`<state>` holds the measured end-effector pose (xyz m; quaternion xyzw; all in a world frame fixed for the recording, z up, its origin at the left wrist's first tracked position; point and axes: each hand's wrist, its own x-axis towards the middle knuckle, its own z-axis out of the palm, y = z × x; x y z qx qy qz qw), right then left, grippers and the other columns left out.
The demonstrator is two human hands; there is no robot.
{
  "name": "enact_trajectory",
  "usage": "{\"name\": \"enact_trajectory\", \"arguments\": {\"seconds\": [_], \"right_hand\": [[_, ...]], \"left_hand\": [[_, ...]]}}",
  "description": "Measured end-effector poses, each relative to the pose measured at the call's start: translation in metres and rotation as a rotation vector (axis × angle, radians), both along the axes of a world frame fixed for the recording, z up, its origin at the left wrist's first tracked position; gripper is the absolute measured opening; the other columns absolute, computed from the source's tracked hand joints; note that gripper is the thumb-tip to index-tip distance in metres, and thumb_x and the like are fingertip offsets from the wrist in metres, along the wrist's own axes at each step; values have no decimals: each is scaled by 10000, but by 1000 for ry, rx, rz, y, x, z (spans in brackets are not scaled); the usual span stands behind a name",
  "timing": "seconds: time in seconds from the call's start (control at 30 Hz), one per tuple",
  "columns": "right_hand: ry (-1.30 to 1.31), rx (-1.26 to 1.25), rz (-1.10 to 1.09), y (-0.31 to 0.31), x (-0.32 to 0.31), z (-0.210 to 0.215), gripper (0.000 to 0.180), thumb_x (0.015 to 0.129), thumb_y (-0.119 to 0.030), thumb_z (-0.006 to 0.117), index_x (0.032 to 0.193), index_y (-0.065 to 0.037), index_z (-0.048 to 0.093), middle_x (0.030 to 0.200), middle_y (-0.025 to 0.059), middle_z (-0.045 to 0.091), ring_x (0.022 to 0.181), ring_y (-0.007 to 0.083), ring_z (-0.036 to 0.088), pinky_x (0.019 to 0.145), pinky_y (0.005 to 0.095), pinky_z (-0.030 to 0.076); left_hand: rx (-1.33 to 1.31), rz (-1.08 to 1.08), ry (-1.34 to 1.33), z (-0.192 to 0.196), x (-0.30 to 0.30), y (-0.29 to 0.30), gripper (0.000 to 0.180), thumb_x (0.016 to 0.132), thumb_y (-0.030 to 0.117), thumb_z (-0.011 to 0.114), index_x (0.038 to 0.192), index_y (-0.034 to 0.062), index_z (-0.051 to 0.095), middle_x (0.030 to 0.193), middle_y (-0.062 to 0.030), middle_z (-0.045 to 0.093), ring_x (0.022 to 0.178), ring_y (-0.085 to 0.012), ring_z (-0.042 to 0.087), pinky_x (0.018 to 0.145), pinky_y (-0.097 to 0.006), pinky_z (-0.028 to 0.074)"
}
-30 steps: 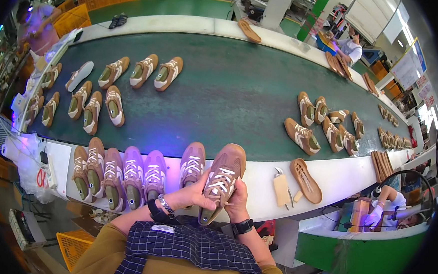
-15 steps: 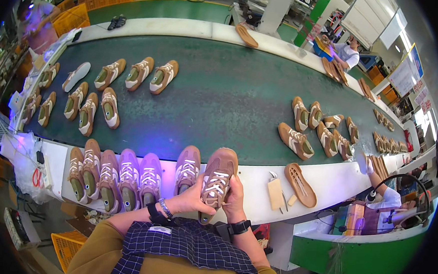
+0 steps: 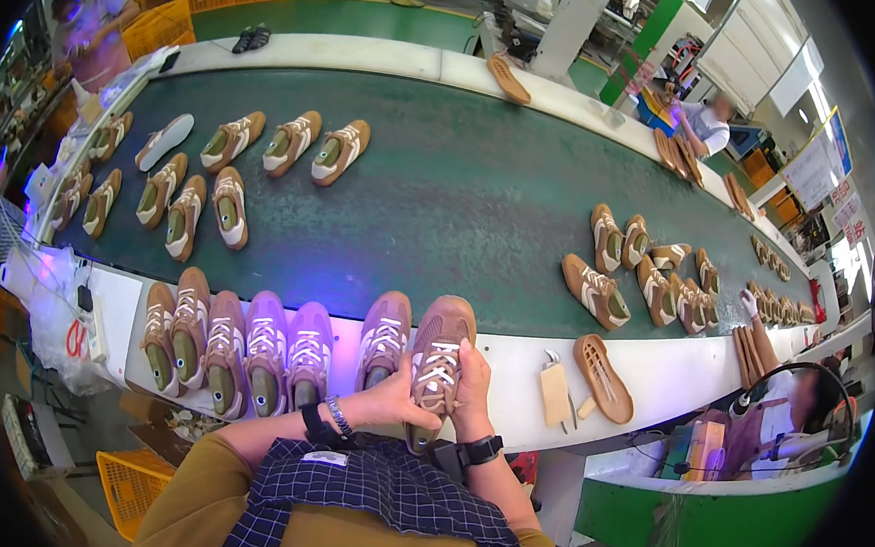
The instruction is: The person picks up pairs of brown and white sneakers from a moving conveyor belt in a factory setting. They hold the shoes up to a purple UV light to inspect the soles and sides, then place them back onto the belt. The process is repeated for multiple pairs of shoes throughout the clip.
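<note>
A tan sneaker with white laces [image 3: 441,346] rests on the white ledge [image 3: 512,368] in front of me, toe pointing away. My left hand [image 3: 388,401] grips its near left side and my right hand [image 3: 473,388] holds its right side, fingers on the laces. A second tan sneaker [image 3: 383,338] lies just to its left, touching neither hand clearly. Further left stands a row of several matching sneakers [image 3: 227,351] under violet light.
A dark green conveyor belt [image 3: 462,195] carries groups of sneakers at left [image 3: 191,203] and right [image 3: 648,271]. A brown sole [image 3: 603,378] and a small block [image 3: 554,394] lie on the ledge right of my hands. Other people work at the far left, far right and near right.
The two hands stay on the tan sneaker; it has shifted slightly left and nearer to me. My right fingers have moved up onto the laces.
</note>
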<state>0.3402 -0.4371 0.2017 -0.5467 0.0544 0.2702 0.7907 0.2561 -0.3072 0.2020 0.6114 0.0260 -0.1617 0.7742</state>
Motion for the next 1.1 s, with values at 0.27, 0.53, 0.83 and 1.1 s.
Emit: {"name": "enact_trajectory", "arguments": {"seconds": [0.27,0.53,0.83,1.1], "right_hand": [[146,22,-50,6,0,8,560,957,-501,333,1079,-1,555,964,89,624,833,155,615,745,303,513],[90,108,83,-1,5,-6,630,958,-529,234,1192,-5,493,1051,118,614,924,200,617,820,345,509],[40,119,132,3,7,-12,427,923,-382,485,1172,-36,508,1047,99,614,883,199,625,780,353,526],[218,269,94,16,5,-2,478,885,-431,516,1134,-24,523,1006,114,622,887,252,632,790,401,533]], "left_hand": [[108,34,-31,-4,-1,0,1227,621,197,835,1352,-84,-111,1328,-183,311,1264,-241,328,1065,-329,269],[-115,82,50,-4,1,-1,1194,617,131,834,1378,-47,-69,1340,-155,308,1266,-225,328,1071,-338,272],[-114,108,58,13,0,9,1053,631,153,831,1361,-34,95,1271,-141,408,1198,-213,421,1028,-341,342],[-105,121,-75,29,-14,17,1061,630,210,795,1378,-63,94,1293,-194,391,1222,-241,381,1048,-319,290]]}}
